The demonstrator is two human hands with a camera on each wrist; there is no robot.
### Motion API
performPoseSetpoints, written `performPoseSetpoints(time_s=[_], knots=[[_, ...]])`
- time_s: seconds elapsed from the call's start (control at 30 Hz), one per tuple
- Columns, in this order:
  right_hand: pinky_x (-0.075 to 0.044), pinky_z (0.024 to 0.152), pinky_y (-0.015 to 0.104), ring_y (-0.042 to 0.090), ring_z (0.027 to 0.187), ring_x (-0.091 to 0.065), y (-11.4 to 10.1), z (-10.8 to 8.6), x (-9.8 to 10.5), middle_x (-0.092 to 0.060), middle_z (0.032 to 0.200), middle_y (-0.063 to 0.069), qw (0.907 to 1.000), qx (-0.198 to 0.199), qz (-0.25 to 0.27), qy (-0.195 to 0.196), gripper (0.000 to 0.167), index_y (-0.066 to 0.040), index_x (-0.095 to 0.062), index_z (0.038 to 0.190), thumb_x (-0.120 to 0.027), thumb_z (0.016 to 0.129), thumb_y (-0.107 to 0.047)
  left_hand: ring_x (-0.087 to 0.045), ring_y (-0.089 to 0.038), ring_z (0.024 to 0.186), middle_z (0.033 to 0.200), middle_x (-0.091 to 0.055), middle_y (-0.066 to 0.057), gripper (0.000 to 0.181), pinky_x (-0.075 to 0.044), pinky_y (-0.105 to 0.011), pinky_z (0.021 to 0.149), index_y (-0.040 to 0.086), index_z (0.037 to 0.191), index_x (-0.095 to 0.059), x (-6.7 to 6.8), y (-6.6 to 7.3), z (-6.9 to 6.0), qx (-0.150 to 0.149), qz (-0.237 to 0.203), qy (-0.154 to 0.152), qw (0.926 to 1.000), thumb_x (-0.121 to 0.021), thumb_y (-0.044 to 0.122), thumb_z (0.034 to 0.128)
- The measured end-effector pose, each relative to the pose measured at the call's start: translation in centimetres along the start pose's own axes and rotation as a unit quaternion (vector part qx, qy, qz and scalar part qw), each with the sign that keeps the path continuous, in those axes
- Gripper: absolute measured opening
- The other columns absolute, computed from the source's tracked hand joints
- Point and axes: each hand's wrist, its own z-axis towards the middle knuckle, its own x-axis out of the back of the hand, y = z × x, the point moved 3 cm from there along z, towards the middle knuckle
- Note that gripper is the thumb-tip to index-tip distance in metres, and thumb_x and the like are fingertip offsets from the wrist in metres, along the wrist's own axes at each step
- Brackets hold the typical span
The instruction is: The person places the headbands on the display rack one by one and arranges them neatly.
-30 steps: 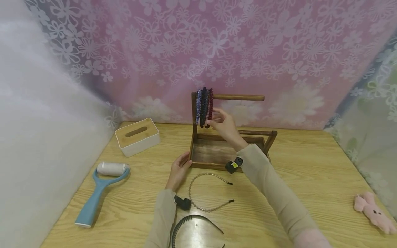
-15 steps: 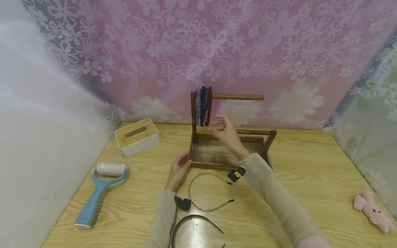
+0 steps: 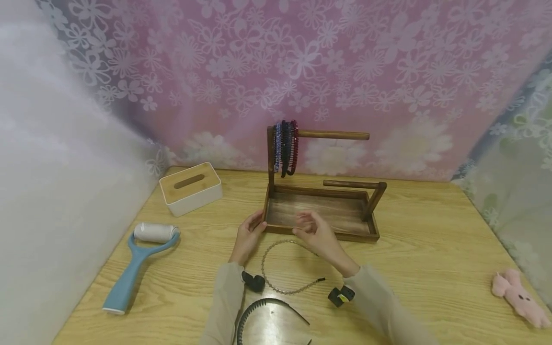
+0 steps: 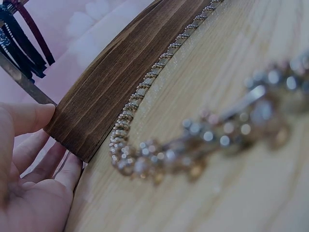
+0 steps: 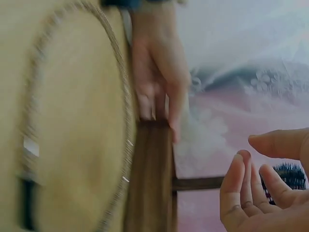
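Note:
My left hand (image 3: 247, 238) grips the front left corner of a dark wooden rack (image 3: 358, 236), which has a tray base and two arms. In the left wrist view the thumb lies at the corner's top edge and the fingers sit against its end. Above the tray's front edge hovers my right hand (image 3: 320, 238), fingers loosely bent and holding nothing. Several headbands (image 3: 284, 148) in blue, black and red hang from the upper arm. A beaded headband (image 4: 120, 140) lies on the table before the rack, partly behind the right hand in the head view.
Nearer the front edge lies a black toothed headband (image 3: 241, 321), partly cut off. To the left are a white tissue box (image 3: 194, 200) with a wooden lid and a blue-handled lint roller (image 3: 129, 280). A pink plush toy (image 3: 519, 297) lies far right.
My right hand has left the red headband on the upper arm and come down toward me, above the tray's front edge. The left hand has stayed at the rack's corner.

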Motion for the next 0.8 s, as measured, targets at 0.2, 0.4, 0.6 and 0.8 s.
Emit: performPoseSetpoints(time_s=[0.2,0.4,0.6,0.8], knots=[[-0.052,0.068,0.020,0.013,0.082,-0.059,0.8,-3.2,-1.5,-0.063,0.112,0.023,0.9987,-0.001,-0.018,-0.048,0.040,0.002,-0.054,0.126,-0.068,0.090,-0.008,-0.039,-0.040,0.140,0.149,-0.041,-0.025,0.047,-0.037,-0.046,0.117,-0.008,0.141,-0.043,0.0,0.2,-0.1,0.004,-0.009,-0.007,0.9999,-0.055,0.001,0.0972],[-0.053,0.069,0.019,0.006,0.080,-0.058,0.5,-6.3,-3.8,-0.063,0.104,0.020,0.9877,0.010,0.010,-0.156,0.045,0.007,-0.050,0.126,-0.069,0.089,-0.010,-0.041,-0.035,0.140,0.149,-0.044,-0.020,0.047,-0.038,-0.043,0.117,-0.001,0.142,-0.045,-0.1,0.2,0.1,0.001,0.003,0.008,1.0000,-0.057,0.007,0.0981],[-0.053,0.065,0.016,0.000,0.077,-0.060,0.1,-8.9,-6.7,-0.065,0.099,0.018,0.9672,-0.011,0.069,-0.244,0.047,0.005,-0.051,0.127,-0.070,0.088,-0.012,-0.044,-0.034,0.138,0.148,-0.046,-0.018,0.046,-0.040,-0.043,0.116,0.001,0.142,-0.047,-0.2,0.1,0.0,-0.006,0.015,0.011,0.9998,-0.057,0.009,0.0984],[-0.052,0.065,0.015,-0.002,0.072,-0.061,0.3,-10.4,-8.9,-0.068,0.090,0.013,0.9391,-0.045,0.120,-0.319,0.039,0.004,-0.053,0.122,-0.069,0.090,-0.011,-0.043,-0.033,0.139,0.149,-0.045,-0.017,0.047,-0.039,-0.043,0.117,0.001,0.143,-0.046,-0.1,0.1,-0.2,-0.001,0.003,0.009,1.0000,-0.058,0.008,0.0977]])
